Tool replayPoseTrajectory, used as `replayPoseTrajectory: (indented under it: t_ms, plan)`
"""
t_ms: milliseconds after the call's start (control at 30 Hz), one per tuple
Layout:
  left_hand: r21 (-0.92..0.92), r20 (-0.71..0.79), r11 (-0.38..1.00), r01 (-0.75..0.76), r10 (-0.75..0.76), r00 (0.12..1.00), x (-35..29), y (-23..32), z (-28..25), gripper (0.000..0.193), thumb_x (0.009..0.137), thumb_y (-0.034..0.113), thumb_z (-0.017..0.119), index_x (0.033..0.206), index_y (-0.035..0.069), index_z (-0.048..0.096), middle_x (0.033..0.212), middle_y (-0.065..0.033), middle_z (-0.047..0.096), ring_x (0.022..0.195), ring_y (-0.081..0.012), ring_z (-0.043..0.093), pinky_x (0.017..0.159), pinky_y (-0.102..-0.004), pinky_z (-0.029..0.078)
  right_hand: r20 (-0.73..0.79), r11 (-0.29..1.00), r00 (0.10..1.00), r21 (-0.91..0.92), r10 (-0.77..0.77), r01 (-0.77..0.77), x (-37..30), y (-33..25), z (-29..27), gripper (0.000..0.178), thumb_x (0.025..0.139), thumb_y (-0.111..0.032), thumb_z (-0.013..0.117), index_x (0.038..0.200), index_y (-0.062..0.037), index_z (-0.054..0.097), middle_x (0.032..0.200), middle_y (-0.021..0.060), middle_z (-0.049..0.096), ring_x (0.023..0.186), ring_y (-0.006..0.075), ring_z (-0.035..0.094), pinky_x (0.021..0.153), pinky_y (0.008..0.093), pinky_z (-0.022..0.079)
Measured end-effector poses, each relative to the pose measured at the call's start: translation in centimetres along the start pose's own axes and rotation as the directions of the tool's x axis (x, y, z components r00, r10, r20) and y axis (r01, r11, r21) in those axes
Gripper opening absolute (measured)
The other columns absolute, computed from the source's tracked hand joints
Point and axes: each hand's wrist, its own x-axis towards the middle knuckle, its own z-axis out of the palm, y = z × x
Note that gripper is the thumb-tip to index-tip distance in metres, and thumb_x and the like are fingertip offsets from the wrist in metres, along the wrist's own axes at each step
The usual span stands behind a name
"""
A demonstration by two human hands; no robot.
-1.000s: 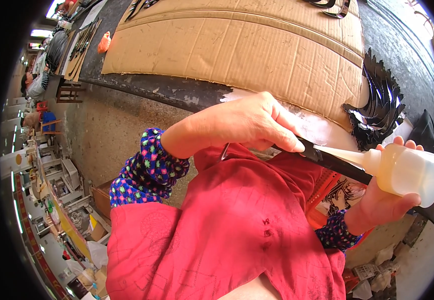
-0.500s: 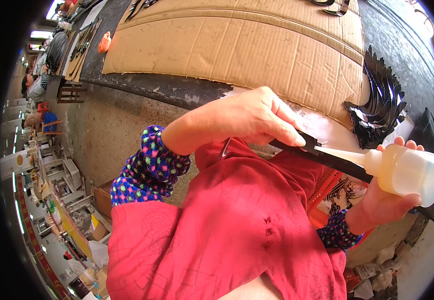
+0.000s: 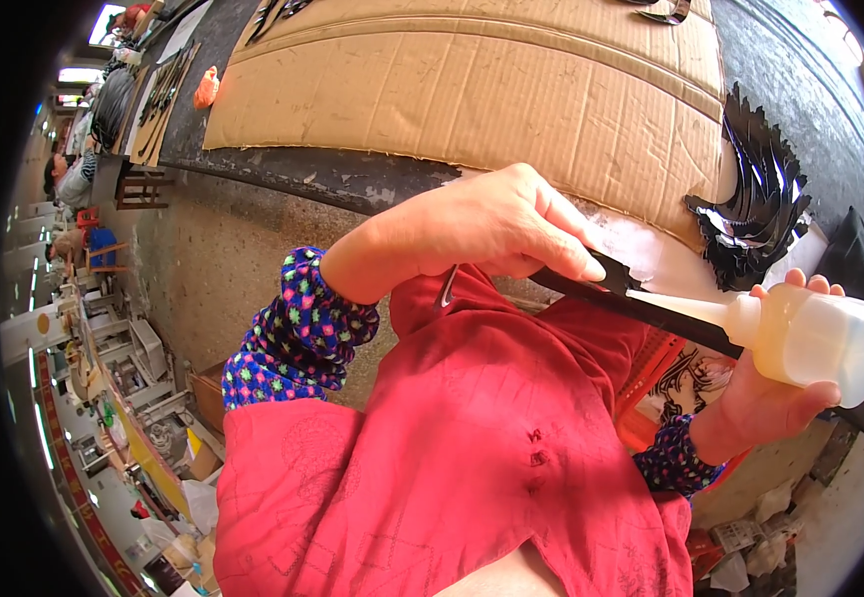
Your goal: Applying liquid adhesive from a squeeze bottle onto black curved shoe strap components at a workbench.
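Note:
My left hand (image 3: pixel 491 224) is closed, thumb and fingers pinching a long flat black strip (image 3: pixel 675 322) that slants down to the right. In my right hand (image 3: pixel 755 408) is a translucent squeeze bottle (image 3: pixel 818 343) lying on its side, with pale yellowish liquid inside. Its long tapered nozzle (image 3: pixel 685 306) points left, the tip at the strip just right of my left thumb. Whether the tip touches the strip, I cannot tell. The strip's right end is hidden behind the bottle and my right hand.
Beyond my hands, a cardboard sheet (image 3: pixel 472 95) covers much of the dark table (image 3: pixel 352 177). A fanned pile of black jagged-edged strips (image 3: pixel 755 194) lies at its right. Below the table edge is a red basket (image 3: pixel 646 398) with black pieces. A person (image 3: pixel 72 174) is far left.
My left hand has shifted slightly up and left on or with the black strip. The bottle and my right hand are nearly still.

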Motion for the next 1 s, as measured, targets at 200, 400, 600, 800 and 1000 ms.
replayPoseTrajectory:
  t_ms: [200, 400, 600, 800, 1000]
  plan:
    - [0.026, -0.024, 1.000, 0.002, -0.001, 1.000, 0.0, -0.1, 0.2, 0.022, 0.073, 0.014, 0.064, 0.090, 0.000, 0.063, 0.052, 0.0082, 0.040, 0.042, 0.0011, 0.026, 0.038, -0.0179, 0.016, 0.012, 0.999, 1.000, 0.036, 0.015, -0.016, -0.2, -0.1, 0.0, 0.090, 0.068, -0.051, 0.064, 0.127, 0.0029, 0.022, 0.124, 0.0172, 0.036, 0.116, 0.0356, 0.036, 0.088, 0.0500, 0.036]
    - [0.043, -0.031, 0.999, -0.001, 0.003, 1.000, 0.1, -0.2, 0.1, 0.022, 0.071, 0.017, 0.065, 0.087, 0.002, 0.064, 0.050, 0.0080, 0.037, 0.041, 0.0001, 0.026, 0.038, -0.0190, 0.016, -0.112, 0.997, 0.993, -0.062, 0.035, -0.042, -0.4, -0.1, 0.5, 0.095, 0.059, -0.058, 0.067, 0.122, 0.0013, 0.028, 0.115, 0.0151, 0.041, 0.107, 0.0333, 0.044, 0.078, 0.0456, 0.047]
    - [0.051, -0.037, 0.999, -0.005, 0.007, 0.999, 0.1, -0.2, 0.0, 0.022, 0.071, 0.017, 0.065, 0.088, 0.002, 0.064, 0.050, 0.0082, 0.036, 0.041, 0.0002, 0.026, 0.038, -0.0190, 0.016, -0.002, 0.997, 1.000, 0.077, 0.022, -0.022, -0.5, 0.0, -0.5, 0.089, 0.068, -0.049, 0.064, 0.127, 0.0019, 0.023, 0.125, 0.0171, 0.035, 0.117, 0.0361, 0.034, 0.089, 0.0496, 0.036]
    - [0.016, -0.032, 1.000, 0.010, -0.010, 0.999, 0.3, -0.2, -0.5, 0.022, 0.075, 0.011, 0.064, 0.093, -0.001, 0.063, 0.053, 0.0092, 0.040, 0.042, 0.0020, 0.026, 0.038, -0.0173, 0.015, -0.054, 0.997, 0.998, 0.072, 0.030, -0.026, 0.1, 0.8, 0.4, 0.088, 0.068, -0.049, 0.064, 0.127, 0.0016, 0.024, 0.125, 0.0168, 0.035, 0.119, 0.0361, 0.033, 0.091, 0.0508, 0.034]
    - [-0.049, 0.003, 0.999, -0.016, 0.016, 1.000, 0.4, -0.3, -1.3, 0.020, 0.075, 0.016, 0.063, 0.090, 0.003, 0.064, 0.049, 0.0079, 0.038, 0.040, 0.0000, 0.026, 0.037, -0.0186, 0.015, 0.052, 0.988, 0.996, 0.134, 0.073, -0.079, 0.3, 1.2, -0.8, 0.084, 0.069, -0.045, 0.064, 0.127, 0.0002, 0.024, 0.124, 0.0149, 0.037, 0.117, 0.0344, 0.036, 0.088, 0.0486, 0.036]
